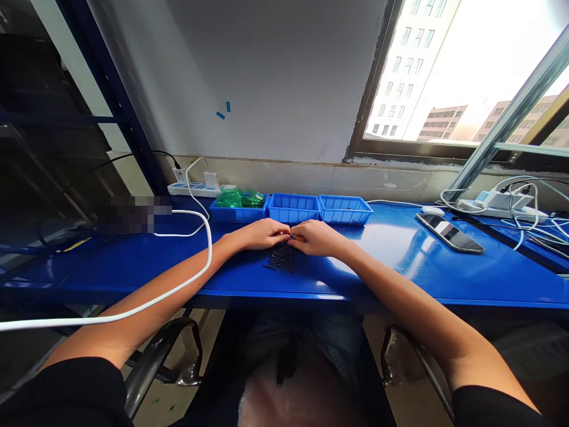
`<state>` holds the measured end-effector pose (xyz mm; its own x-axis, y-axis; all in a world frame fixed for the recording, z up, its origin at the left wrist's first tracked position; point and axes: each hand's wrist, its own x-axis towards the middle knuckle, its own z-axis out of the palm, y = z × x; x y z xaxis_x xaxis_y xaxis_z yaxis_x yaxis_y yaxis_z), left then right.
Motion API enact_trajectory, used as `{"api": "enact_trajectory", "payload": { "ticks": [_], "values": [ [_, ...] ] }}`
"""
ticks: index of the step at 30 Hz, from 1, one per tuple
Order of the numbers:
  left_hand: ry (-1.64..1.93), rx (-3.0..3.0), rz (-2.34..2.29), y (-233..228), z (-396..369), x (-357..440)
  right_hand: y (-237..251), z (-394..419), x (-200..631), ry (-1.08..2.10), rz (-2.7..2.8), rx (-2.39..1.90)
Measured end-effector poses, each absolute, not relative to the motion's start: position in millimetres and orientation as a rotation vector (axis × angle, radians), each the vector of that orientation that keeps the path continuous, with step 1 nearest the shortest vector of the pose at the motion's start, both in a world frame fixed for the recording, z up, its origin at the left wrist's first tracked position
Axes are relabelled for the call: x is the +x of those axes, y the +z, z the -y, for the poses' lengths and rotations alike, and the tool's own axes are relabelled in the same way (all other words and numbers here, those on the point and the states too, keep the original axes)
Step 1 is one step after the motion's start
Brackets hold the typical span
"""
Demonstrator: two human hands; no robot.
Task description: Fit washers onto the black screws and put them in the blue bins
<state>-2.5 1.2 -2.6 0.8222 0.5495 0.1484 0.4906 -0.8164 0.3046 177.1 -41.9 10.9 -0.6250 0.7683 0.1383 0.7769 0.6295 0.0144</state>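
Small black pieces that look like screws [283, 260] lie in a loose pile on the blue tabletop [382, 261]. Just above the pile's far side, my left hand [263, 233] and my right hand [318, 238] meet fingertip to fingertip. Both have thumb and fingers pinched together. Whatever is between the fingertips is too small and too covered to name. Right behind the hands stands a row of three blue bins: the left bin [240, 216] holds green plastic bags [240, 198], with the middle bin [294, 213] and right bin [347, 214] beside it.
A phone [450, 232] lies on the table to the right, near a power strip [502, 206] with tangled cables. Another power strip [195, 189] sits at the back left. A thick white cable [146, 303] crosses in front of my left forearm.
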Motion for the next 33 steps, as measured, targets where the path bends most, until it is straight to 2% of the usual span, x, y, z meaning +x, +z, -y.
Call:
{"api": "enact_trajectory", "payload": {
  "ticks": [33],
  "values": [
    [0.339,2.792,-0.766,-2.5,-0.7,-3.2,8.9,40.2,178.3,-0.069,2.722,-1.271]
  ]
}}
